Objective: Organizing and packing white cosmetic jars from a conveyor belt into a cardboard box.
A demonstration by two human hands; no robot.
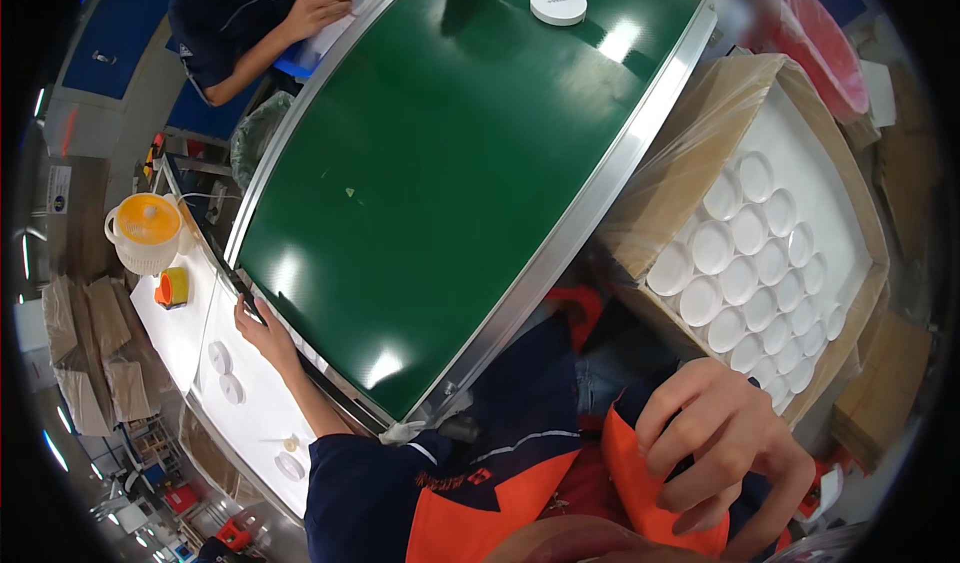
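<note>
Orange cloth (640, 483) pinched in right hand (725, 453) grip; left hand (262, 328) flat on belt edge (300, 348), fingertips hidden.

Green conveyor belt (440, 153), white lids (740, 273), orange cloth (640, 483).

Top (400, 483): navy short-sleeved work shirt
Trim (480, 518): orange panels on chest and collar
Piping (520, 441): thin pale line on the shoulder
Left hand (262, 331): bare
Right hand (725, 453): bare
</note>
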